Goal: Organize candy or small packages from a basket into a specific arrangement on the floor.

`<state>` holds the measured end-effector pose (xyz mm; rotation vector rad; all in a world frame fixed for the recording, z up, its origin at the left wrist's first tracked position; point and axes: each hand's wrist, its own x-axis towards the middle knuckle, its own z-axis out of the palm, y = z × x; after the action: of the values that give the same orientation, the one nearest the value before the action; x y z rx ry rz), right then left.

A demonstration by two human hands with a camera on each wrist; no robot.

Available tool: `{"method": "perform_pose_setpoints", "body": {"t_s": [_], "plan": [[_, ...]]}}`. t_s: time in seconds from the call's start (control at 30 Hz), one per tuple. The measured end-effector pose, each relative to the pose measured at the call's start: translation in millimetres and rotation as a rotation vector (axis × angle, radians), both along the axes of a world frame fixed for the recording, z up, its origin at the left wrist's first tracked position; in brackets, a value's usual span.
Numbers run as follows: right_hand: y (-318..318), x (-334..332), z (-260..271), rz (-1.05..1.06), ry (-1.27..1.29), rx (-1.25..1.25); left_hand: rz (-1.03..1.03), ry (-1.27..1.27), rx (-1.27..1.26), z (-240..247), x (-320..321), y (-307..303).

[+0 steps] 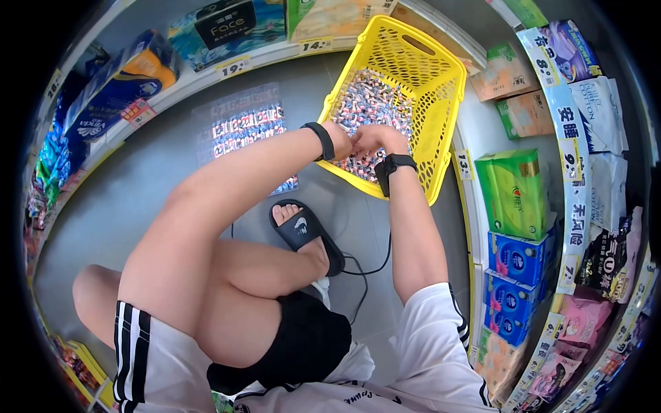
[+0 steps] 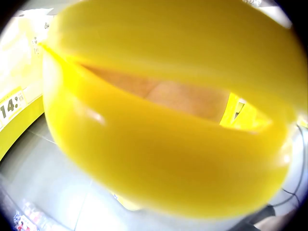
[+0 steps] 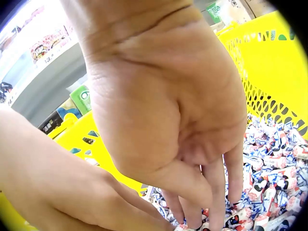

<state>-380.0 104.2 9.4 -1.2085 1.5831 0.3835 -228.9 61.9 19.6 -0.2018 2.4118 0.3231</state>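
A yellow plastic basket (image 1: 451, 103) stands on the floor, with a thick layer of small wrapped candies (image 1: 365, 103) inside. Over its near end, my left hand (image 1: 341, 141) and right hand (image 1: 382, 140) come together above the candies. In the right wrist view, the right hand (image 3: 168, 106) points its mostly straight fingers down at the candies (image 3: 274, 178), fingertips right among the wrappers. Beside it, the left hand (image 3: 82, 197) reaches in, its fingertips hidden. A yellow basket edge (image 2: 168, 159) fills the left wrist view and hides most of that hand.
Left of the basket lies a clear plastic package (image 1: 244, 120) with candies in rows. Shelves with tissue packs (image 1: 513, 193) curve around both sides, close to the basket. A sandaled foot (image 1: 303, 230) and a black cable (image 1: 368, 272) are near its front.
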Motion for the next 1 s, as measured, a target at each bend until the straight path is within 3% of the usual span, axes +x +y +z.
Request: {"method": "perform_pose_setpoints", "body": {"t_s": [0.13, 0.33, 0.4, 0.5, 0.67, 0.87, 1.0], "plan": [[1.4, -7.4, 11.5, -0.008, -0.006, -0.074, 0.024, 0.099, 0.034, 6.3, 7.4, 0.7], [16.1, -5.8, 36.8, 0.036, 0.078, -0.410, -0.047, 0.307, 0.013, 5.6, 12.3, 6.5], [19.5, -7.2, 42.0, -0.040, 0.089, -0.433, -0.007, 0.370, 0.032, 13.4, 13.1, 6.6], [30.0, -2.4, 60.2, -0.139, 0.184, -0.729, 0.065, 0.500, 0.033, 33.4, 11.6, 8.1], [30.2, 14.0, 99.8, -0.140, 0.213, -0.834, 0.031, 0.858, -0.001, 50.3, 23.9, 1.4], [15.6, 54.2, 142.4, -0.174, 0.096, -0.940, 0.113, 0.915, 0.006, 84.4, 69.9, -12.6], [-4.7, 90.8, 161.8, -0.045, 0.121, -1.019, 0.170, 1.041, -0.049, 98.2, 110.6, -24.7]]}}
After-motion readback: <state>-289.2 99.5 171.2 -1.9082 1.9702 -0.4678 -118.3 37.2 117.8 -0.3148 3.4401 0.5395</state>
